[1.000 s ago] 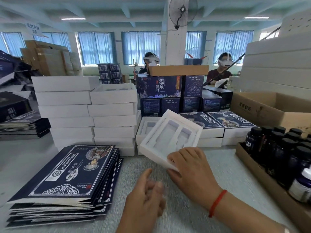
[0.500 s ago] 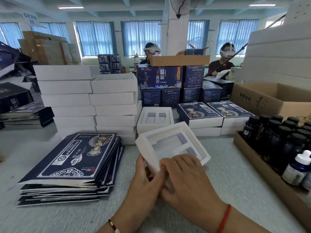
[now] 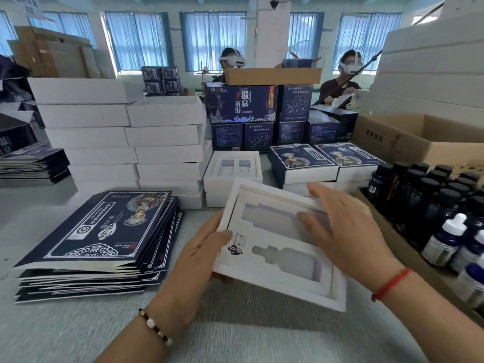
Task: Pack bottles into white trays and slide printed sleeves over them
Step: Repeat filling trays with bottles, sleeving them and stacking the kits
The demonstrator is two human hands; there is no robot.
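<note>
White tray (image 3: 277, 268) in both hands; sleeves (image 3: 97, 231) left, bottles (image 3: 429, 205) right.

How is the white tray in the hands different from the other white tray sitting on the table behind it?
The held tray is lifted and tilted between the left hand and right hand; the table tray lies flat on another white box. The held tray looks bigger because it is nearer. It has a small printed label beside its slots; the table tray shows none. Both are white, with two bottle-shaped slots, and both are empty.
</note>
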